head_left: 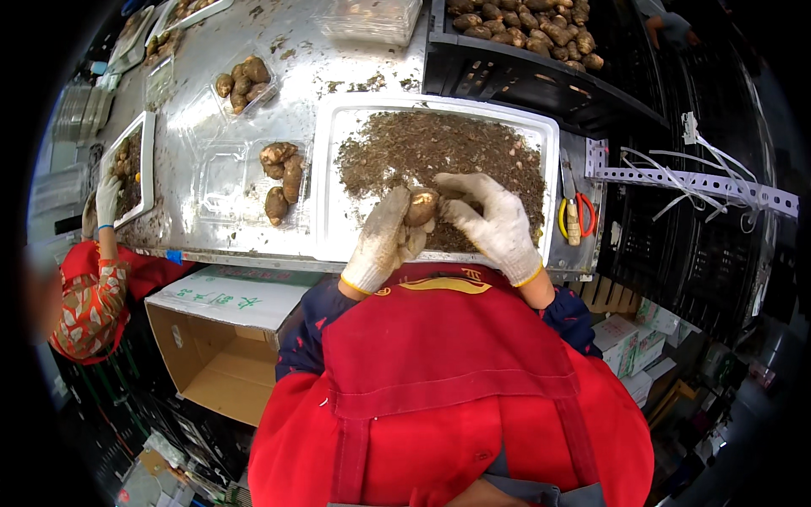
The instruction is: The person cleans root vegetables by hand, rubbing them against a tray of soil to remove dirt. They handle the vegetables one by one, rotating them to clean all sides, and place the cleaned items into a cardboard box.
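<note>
My left hand (382,241), in a white knit glove, is closed around a brown taro (421,207) with a pale, shiny patch on top. Just to the right, my right hand (494,221), gloved the same way, has its fingers apart beside the taro; whether a fingertip touches it I cannot tell. Both hands are over the near part of a white tray (324,203) spread with dark soil and root scraps (439,148). Left of the tray lies an open clear plastic box (224,182) with several taros (291,177) in its right half.
Another clear box with taros (243,83) lies farther back. A black crate (532,80) of taros stands at the back right. Red-and-yellow-handled scissors (585,215) and a wooden-handled tool (574,224) lie right of the tray. At far left, a co-worker's gloved hand (107,201) touches another tray.
</note>
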A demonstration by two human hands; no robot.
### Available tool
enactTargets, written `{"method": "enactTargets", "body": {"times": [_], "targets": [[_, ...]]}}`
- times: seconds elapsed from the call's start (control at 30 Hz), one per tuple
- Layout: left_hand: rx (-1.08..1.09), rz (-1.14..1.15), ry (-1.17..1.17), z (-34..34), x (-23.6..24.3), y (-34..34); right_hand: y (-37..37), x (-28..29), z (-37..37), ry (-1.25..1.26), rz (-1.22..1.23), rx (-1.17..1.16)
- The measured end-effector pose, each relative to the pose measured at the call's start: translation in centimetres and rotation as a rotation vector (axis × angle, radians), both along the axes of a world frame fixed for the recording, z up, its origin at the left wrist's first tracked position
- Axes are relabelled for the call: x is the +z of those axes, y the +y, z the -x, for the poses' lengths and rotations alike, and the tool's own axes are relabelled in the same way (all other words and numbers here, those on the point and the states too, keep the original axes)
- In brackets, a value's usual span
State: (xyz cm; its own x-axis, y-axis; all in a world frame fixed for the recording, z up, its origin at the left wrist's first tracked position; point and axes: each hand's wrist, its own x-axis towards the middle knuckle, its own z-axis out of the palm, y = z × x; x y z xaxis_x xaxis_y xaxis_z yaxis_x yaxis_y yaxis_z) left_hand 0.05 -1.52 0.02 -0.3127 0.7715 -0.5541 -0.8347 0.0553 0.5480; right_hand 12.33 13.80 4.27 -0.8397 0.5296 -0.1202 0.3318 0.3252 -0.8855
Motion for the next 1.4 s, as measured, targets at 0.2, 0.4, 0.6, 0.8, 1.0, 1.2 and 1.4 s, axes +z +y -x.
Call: {"method": "enactTargets", "body": {"times": [0.2, 0.4, 0.6, 0.8, 1.0, 1.2, 1.4], "targets": [[-0.281, 0.03, 0.456, 1.2, -0.5, 0.3, -0.5, 0.7, 1.4, 0.113, -0.538, 0.302], [-0.226, 0.223, 0.734, 1.6, 2.1, 2.5, -0.5, 0.1, 2.5, -0.021, -0.547, 0.179], [-0.46, 0.163, 1.861, 2.3, 2.9, 4.3, 0.2, -4.0, 3.6, 0.428, -0.17, -0.05], [-0.025, -0.005, 1.508, 0.1, 0.3, 5.2, 1.7, -3.9, 2.5, 0.19, -0.038, 0.083], [-0.401, -0.062, 0.384, 2.1, -2.6, 3.1, 2.5, -2.2, 1.6, 0.22, -0.779, 0.437], [-0.027, 0.01, 2.077, 2.0, 0.3, 4.7, 0.6, -6.6, 4.1, 0.487, -0.254, -0.104], [0.07, 0.088, 0.705, 3.0, 3.2, 5.0, 0.5, -0.3, 3.4, 0.223, 0.783, -0.231]]}}
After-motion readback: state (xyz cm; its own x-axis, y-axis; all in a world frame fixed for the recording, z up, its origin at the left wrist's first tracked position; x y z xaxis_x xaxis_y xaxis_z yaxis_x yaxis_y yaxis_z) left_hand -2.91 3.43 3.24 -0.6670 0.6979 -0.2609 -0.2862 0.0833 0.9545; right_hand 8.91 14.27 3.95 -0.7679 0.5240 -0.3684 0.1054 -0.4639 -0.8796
